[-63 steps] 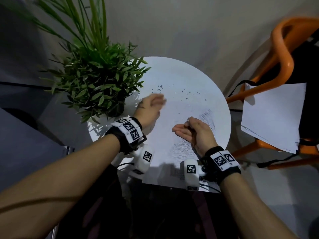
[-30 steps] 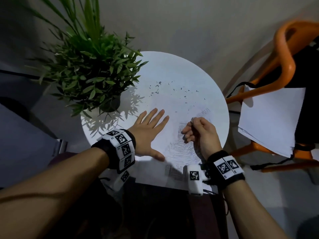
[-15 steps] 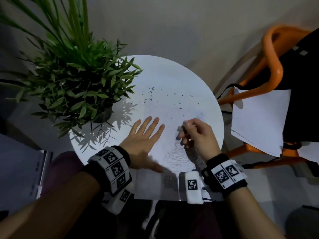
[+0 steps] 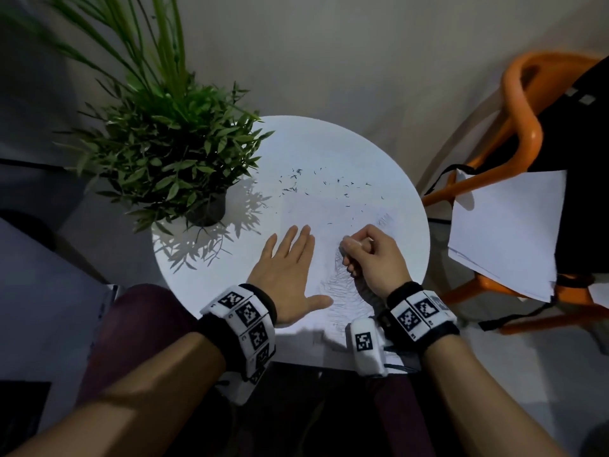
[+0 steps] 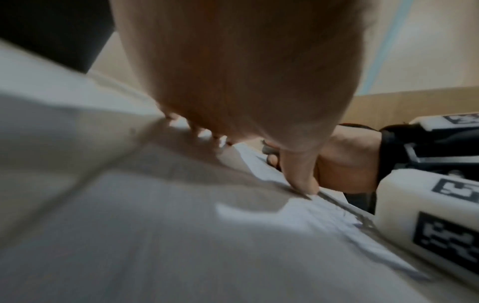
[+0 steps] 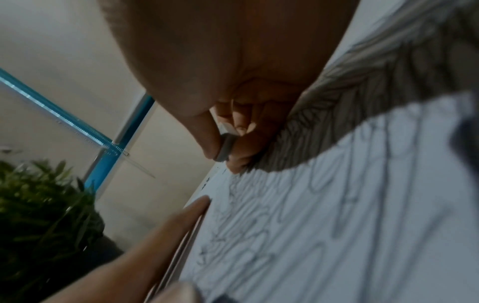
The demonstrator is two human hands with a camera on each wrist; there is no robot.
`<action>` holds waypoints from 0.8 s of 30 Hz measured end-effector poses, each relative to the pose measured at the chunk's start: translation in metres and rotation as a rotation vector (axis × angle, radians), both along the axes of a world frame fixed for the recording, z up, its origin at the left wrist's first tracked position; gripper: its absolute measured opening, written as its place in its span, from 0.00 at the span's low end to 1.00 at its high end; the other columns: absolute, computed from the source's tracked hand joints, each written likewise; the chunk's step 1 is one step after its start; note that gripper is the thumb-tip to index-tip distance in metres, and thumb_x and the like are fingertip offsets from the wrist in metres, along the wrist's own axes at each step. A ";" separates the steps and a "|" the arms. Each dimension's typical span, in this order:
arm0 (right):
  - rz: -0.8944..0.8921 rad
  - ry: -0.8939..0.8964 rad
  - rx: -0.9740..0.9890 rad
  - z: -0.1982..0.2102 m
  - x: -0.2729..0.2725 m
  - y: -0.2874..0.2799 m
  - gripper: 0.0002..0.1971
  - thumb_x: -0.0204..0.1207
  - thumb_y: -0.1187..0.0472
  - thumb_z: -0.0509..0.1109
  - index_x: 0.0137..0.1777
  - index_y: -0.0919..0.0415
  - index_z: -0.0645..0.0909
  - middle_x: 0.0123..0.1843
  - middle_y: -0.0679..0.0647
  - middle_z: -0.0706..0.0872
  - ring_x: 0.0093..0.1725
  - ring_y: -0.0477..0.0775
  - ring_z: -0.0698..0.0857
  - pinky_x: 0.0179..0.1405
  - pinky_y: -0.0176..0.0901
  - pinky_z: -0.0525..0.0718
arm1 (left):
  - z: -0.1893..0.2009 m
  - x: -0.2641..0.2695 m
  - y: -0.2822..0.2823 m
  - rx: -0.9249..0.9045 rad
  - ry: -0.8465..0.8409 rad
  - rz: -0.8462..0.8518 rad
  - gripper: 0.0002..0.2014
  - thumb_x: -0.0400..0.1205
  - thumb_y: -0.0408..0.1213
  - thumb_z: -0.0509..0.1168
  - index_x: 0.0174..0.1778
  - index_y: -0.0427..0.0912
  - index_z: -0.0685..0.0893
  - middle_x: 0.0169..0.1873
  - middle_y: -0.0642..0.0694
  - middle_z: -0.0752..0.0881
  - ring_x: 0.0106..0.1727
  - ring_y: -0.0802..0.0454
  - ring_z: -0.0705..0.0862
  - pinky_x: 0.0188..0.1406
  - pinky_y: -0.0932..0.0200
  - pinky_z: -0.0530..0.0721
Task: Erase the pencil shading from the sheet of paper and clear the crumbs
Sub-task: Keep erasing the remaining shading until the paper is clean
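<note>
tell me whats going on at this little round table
A person is erasing pencil shading from a sheet of paper on a round white table. The left hand lies flat on the sheet, holding it down, while the right hand pinches a small eraser against the shaded patch. Much shading remains, and dark crumbs lie scattered farther up, beside a potted plant.

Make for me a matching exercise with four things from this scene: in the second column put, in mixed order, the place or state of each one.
1. left hand
2. eraser
3. crumbs
4. potted plant

a. scattered on the far part of the sheet
b. standing on the table's left edge
c. lying flat on the paper
d. pinched in the right hand

Pairs: 1-c, 2-d, 3-a, 4-b
</note>
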State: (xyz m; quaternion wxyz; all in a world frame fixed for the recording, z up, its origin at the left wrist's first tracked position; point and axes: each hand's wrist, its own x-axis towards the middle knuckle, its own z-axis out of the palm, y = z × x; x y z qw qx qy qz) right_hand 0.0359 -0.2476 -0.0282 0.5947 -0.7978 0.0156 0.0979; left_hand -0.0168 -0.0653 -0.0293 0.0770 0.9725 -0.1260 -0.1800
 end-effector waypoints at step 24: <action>0.807 -0.320 -1.486 0.070 0.018 0.032 0.05 0.81 0.57 0.66 0.51 0.53 0.83 0.42 0.53 0.84 0.39 0.59 0.81 0.37 0.45 0.75 | -0.012 0.039 0.000 0.006 -0.002 -0.137 0.67 0.65 0.82 0.62 0.86 0.51 0.29 0.84 0.47 0.26 0.84 0.44 0.25 0.81 0.38 0.26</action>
